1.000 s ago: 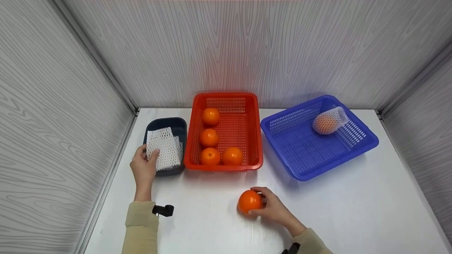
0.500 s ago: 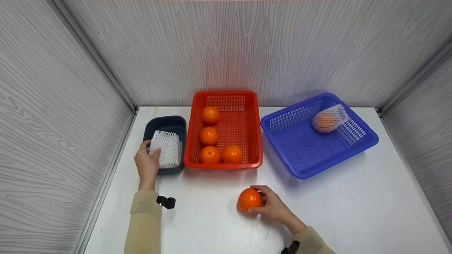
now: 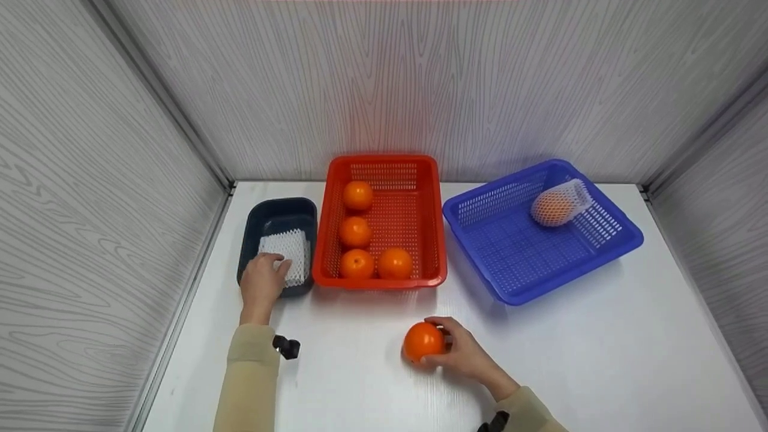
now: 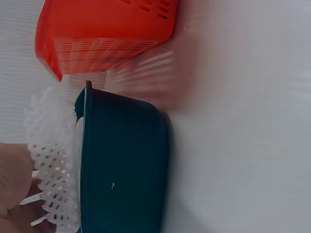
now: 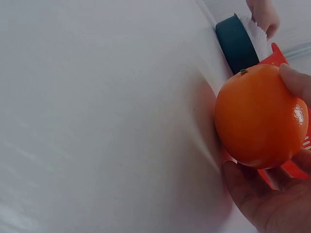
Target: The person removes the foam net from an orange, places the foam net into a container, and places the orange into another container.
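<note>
My right hand (image 3: 465,354) grips an orange (image 3: 424,342) on the white table, in front of the red basket (image 3: 384,284). In the right wrist view the thumb and fingers curve round this orange (image 5: 260,116), whose green stem spot shows. At the left, my left hand (image 3: 263,282) lies over the white foam net sleeves (image 3: 288,246) in the dark tray (image 3: 279,207). Its thumb and forefinger tips stand a little apart above the sleeves. In the left wrist view the foam net (image 4: 53,170) rises above the tray rim and partly hides the fingers.
Several oranges (image 3: 358,196) lie in the red basket, mostly along its left and front. A blue basket (image 3: 510,297), turned at an angle on the right, holds one orange in a foam net (image 3: 555,207). Panel walls (image 3: 384,90) enclose the table (image 3: 348,384).
My left hand has moved right from the edge of the net sleeves to over them. The raised sleeves have settled lower in the tray. My right hand and its orange stay put.
</note>
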Demonstrator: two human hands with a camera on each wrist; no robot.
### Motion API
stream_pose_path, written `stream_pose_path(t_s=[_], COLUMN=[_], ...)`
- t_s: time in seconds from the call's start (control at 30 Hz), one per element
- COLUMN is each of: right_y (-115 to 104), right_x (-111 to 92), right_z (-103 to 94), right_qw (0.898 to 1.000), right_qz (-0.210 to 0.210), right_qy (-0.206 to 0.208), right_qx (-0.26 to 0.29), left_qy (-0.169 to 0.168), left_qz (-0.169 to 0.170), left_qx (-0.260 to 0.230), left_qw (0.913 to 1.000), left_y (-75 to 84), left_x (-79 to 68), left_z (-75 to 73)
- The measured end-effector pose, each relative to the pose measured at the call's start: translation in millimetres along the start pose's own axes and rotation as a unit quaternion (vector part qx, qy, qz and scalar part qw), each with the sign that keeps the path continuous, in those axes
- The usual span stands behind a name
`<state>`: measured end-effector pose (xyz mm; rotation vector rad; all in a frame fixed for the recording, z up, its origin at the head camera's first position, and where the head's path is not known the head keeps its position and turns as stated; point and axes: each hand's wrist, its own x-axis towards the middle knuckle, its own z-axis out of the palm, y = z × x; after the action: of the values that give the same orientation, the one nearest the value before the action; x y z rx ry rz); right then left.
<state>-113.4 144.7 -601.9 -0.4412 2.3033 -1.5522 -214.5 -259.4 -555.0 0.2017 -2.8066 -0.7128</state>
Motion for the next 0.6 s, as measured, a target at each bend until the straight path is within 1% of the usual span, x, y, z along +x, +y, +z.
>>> stream_pose_path(t_s=[0.07,0.1,0.17,0.2,0.27,0.33,0.5,0.6], right_y=[0,1,1,1,0,-3,-24,-34], right_x=[0,0,0,0,-1,-1,-5,-8], right_z=[-0.7,-1.1,-0.8,-0.7,-0.4,-0.2,-2.6,-4.3], right_qw=[1.0,1.0,1.0,1.0,1.0,1.0,1.0,1.0], right_qz=[0.002,0.002,0.001,0.001,0.002,-0.001,-0.005,-0.001], right_qy=[-0.001,0.0,0.0,0.001,0.002,0.002,0.001,-0.002], right_qx=[0.0,0.0,0.003,0.007,0.014,0.021,0.029,0.026], left_qy=[-0.063,-0.089,-0.122,-0.131,-0.134,-0.129,-0.124,-0.135], left_qz=[-0.011,-0.015,-0.018,-0.017,-0.017,-0.017,-0.019,-0.012], left_qx=[0.01,0.015,0.026,0.028,0.03,0.033,0.044,0.049], left_qw=[0.9979,0.9958,0.992,0.9909,0.9904,0.9909,0.9911,0.9896], left_y=[0.5,0.7,0.2,0.2,0.8,0.7,-1.6,-1.3], left_x=[0.8,1.4,1.6,2.0,2.7,3.4,4.3,4.2], left_z=[0.6,1.1,2.3,2.9,4.0,5.4,9.2,9.7])
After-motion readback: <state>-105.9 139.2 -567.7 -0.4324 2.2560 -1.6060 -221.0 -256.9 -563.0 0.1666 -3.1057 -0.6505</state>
